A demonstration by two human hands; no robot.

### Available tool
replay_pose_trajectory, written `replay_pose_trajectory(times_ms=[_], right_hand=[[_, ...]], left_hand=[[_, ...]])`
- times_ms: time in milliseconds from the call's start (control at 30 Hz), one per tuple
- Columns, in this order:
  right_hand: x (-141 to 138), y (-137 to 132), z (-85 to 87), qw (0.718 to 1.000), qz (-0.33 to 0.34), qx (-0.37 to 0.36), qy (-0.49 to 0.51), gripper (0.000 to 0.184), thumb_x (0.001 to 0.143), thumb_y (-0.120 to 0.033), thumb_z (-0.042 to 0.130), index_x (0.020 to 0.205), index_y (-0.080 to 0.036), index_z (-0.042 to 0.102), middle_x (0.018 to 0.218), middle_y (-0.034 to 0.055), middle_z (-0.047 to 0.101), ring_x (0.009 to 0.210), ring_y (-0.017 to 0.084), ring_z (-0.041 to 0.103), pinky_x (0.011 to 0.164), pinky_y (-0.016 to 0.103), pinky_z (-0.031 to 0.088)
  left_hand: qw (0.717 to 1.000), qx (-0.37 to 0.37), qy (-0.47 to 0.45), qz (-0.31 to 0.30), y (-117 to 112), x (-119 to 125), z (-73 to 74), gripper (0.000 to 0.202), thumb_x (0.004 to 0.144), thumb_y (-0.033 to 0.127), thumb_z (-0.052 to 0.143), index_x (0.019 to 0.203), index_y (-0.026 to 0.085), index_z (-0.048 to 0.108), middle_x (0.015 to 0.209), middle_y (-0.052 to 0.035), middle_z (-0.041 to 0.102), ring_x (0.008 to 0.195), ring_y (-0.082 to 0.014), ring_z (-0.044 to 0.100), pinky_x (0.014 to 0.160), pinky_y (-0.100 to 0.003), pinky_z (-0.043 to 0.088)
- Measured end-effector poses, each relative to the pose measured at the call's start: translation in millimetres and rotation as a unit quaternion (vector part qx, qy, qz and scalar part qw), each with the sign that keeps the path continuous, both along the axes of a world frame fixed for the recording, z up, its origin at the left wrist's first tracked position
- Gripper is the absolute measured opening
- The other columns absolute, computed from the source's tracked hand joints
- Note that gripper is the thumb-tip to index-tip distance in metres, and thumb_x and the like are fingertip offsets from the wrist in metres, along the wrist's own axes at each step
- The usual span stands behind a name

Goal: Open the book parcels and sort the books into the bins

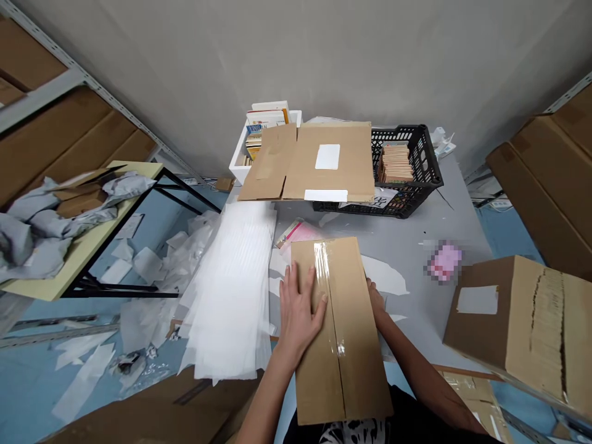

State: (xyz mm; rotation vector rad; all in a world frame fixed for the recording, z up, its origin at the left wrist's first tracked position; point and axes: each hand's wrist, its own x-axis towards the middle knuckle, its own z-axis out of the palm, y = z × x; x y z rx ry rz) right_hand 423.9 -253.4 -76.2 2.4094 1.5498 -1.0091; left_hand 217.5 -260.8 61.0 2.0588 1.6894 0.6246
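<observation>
A closed cardboard box (pixel 356 364) with clear tape along its top seam lies in front of me and reaches past the table's near edge towards my body. My left hand (pixel 300 305) rests flat on the left part of its top, fingers and thumb spread. Against the far right side of the same box is my right hand (pixel 377 299), its fingers curled in at the edge and partly hidden by the box. Beyond the box lies a pink plastic packet (pixel 305 232). Torn white paper pieces (pixel 386 275) stick out around the box.
White foam sheets (pixel 231 296) are stacked on the left. Behind stand a flattened carton (pixel 345 179), a white bin of books (pixel 240 151) and a black crate (pixel 416 191) holding cards. To the right are a blurred pink item (pixel 444 260) and another carton (pixel 481 327).
</observation>
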Motion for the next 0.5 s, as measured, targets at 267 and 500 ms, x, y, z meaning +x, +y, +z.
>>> replay_pose_trajectory(times_ms=[267, 500], right_hand=[[59, -31, 76.3, 0.96, -0.151, 0.184, 0.147, 0.055, 0.091, -0.05, 0.034, 0.133, -0.016, 0.044, 0.083, 0.0064, 0.066, 0.063, 0.021, 0.064, 0.064, 0.034, 0.051], [54, -14, 192.6, 0.935, -0.073, 0.276, 0.209, 0.045, 0.091, -0.053, 0.043, 0.12, -0.021, 0.058, 0.067, -0.0001, 0.065, 0.048, 0.014, 0.058, 0.051, 0.026, 0.049]], left_hand=[[1.0, -0.018, -0.002, 0.008, 13, 23, 0.9, 0.056, 0.089, 0.038, 0.048, 0.143, 0.03, 0.038, 0.159, -0.0057, 0.017, 0.145, -0.0369, 0.01, 0.11, -0.062, 0.027], [0.998, -0.038, -0.028, 0.044, 13, 47, 2.8, 0.056, 0.091, 0.04, 0.045, 0.144, 0.027, 0.038, 0.159, -0.0082, 0.018, 0.143, -0.0395, 0.017, 0.106, -0.063, 0.035]])
